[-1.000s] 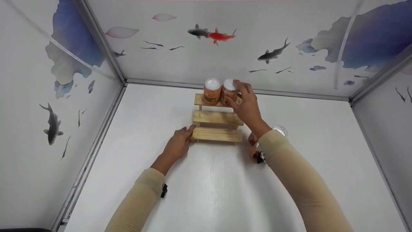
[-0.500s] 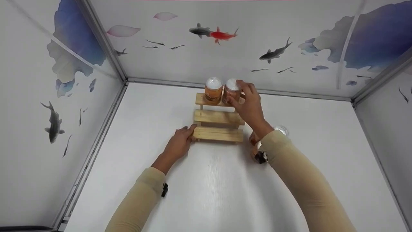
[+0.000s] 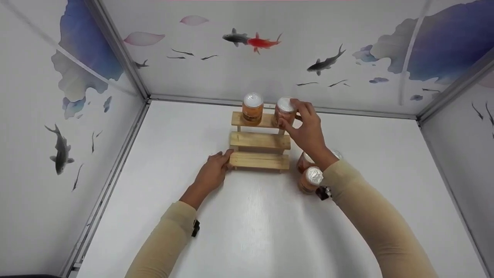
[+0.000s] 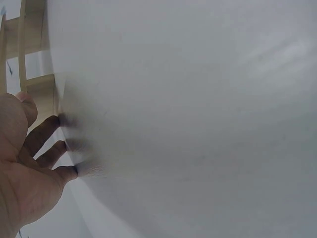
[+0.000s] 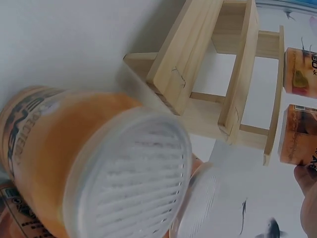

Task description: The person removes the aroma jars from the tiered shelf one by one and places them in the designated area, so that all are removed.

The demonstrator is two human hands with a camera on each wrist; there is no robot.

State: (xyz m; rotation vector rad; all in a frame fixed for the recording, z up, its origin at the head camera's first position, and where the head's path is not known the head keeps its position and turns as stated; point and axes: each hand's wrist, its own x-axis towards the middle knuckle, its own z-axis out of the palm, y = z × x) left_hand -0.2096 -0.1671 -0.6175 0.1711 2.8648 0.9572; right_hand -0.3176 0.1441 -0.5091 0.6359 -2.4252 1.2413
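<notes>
My right hand (image 3: 308, 129) pinches an orange-labelled jar (image 3: 285, 110) with a pale lid, upright at the right end of the top step. A similar jar (image 3: 252, 110) stands apart from it, further left on that step. In the right wrist view, the held jar (image 5: 298, 135) has a fingertip against it. My left hand (image 3: 211, 170) touches the left end of the three-step wooden rack (image 3: 260, 160). The left wrist view shows that thumb at the lowest step, with the other fingers (image 4: 49, 156) spread and their tips down at the table.
To the rack's right, near my right forearm, stand several more jars (image 3: 310, 179), some partly covered by the arm. The white table (image 3: 247, 224) meets printed panels (image 3: 185, 77) just behind the rack.
My right hand has slid the jar rightward along the top step, so a gap now parts it from the other jar. More of the jars by the right forearm shows. The left hand stays put.
</notes>
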